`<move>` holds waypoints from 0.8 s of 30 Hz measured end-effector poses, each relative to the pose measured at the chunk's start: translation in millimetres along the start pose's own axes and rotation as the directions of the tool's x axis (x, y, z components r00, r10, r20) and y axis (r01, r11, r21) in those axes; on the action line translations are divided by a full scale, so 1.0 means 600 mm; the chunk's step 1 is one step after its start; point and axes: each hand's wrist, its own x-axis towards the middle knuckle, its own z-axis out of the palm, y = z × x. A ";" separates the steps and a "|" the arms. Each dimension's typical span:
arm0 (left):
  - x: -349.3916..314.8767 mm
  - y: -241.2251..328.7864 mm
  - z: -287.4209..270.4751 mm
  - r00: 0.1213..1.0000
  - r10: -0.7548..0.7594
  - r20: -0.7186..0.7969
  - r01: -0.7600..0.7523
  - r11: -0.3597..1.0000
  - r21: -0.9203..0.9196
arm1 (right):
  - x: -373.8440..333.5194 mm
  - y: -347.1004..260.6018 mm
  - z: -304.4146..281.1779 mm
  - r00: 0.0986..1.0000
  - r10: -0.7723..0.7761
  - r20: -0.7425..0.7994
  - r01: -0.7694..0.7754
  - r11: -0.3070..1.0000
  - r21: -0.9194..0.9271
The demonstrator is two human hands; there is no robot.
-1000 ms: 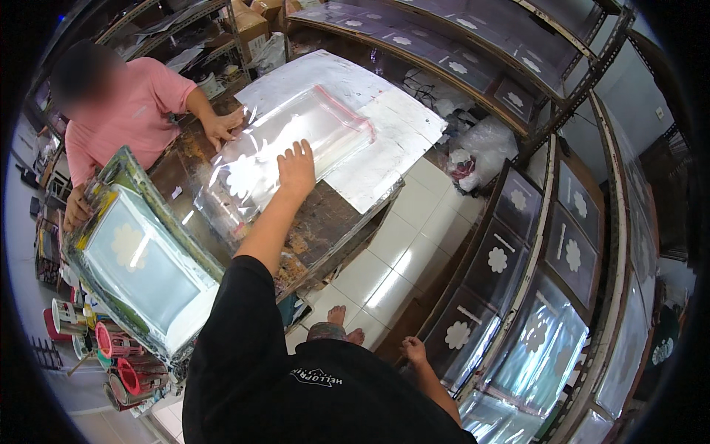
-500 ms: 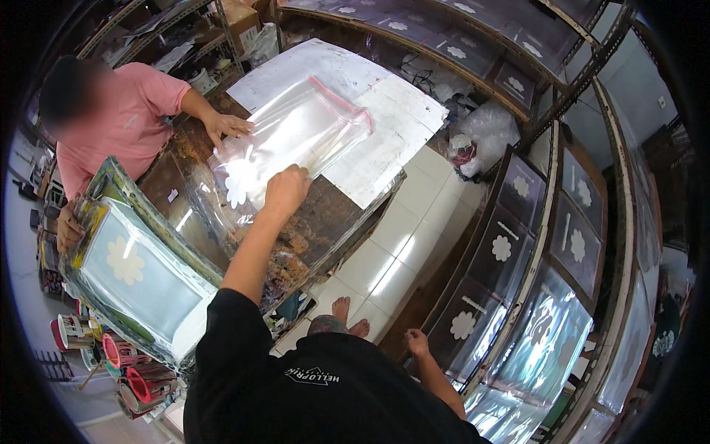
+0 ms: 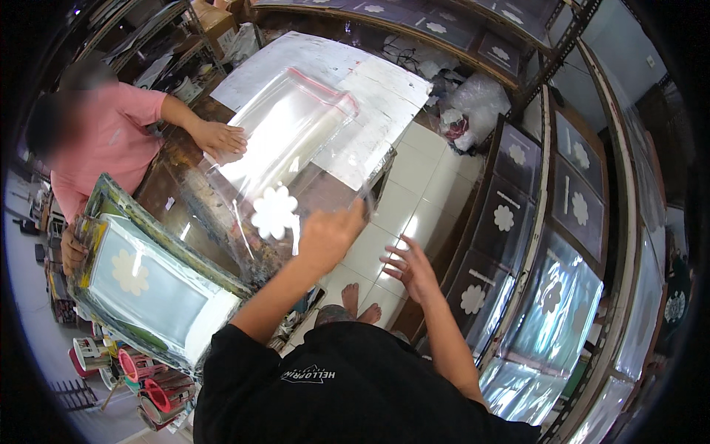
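Observation:
My left hand (image 3: 334, 231) is closed on the edge of a clear plastic bag with a white flower print (image 3: 274, 212), which spans the near part of the work table. Beyond it lies a stack of clear plastic bags (image 3: 292, 122) with pink-edged flaps, on a white board (image 3: 377, 92). To the right, my right hand (image 3: 416, 272) hovers over the floor, fingers spread and holding nothing. A co-worker's hand (image 3: 218, 139) rests flat at the left side of the stack. Their other hand (image 3: 72, 250) holds the frame of a printing screen (image 3: 163, 277) with a flower shape.
Racks at the right hold several printed sheets (image 3: 503, 217) with white flowers. Another shelf (image 3: 414, 37) of printed sheets runs along the back. Paint tubs (image 3: 163, 392) stand below the screen at the lower left. Bundled clear plastic (image 3: 481, 103) lies near the back shelf.
My left hand has drawn the printed bag toward me and to the right, off the stack. My right hand has risen from beside the rack toward it, its fingers opening.

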 end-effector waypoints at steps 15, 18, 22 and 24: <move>-0.090 0.314 0.090 0.790 0.584 0.188 -0.392 0.716 -0.577 | -0.085 -0.025 -0.136 0.971 -0.144 -0.193 0.030 0.867 -0.498; -0.091 0.330 0.086 0.773 0.610 0.175 -0.304 0.597 -0.743 | -0.119 -0.025 -0.151 0.927 -0.152 -0.343 -0.083 0.808 -0.583; -0.141 0.322 0.107 0.765 0.614 0.195 -0.178 0.492 -0.852 | -0.127 0.008 -0.225 0.854 -0.279 -0.440 -0.071 0.775 -0.628; -0.186 0.310 0.133 0.773 0.559 0.300 -0.006 0.479 -0.878 | -0.116 0.026 -0.274 0.818 -0.285 -0.499 -0.053 0.827 -0.559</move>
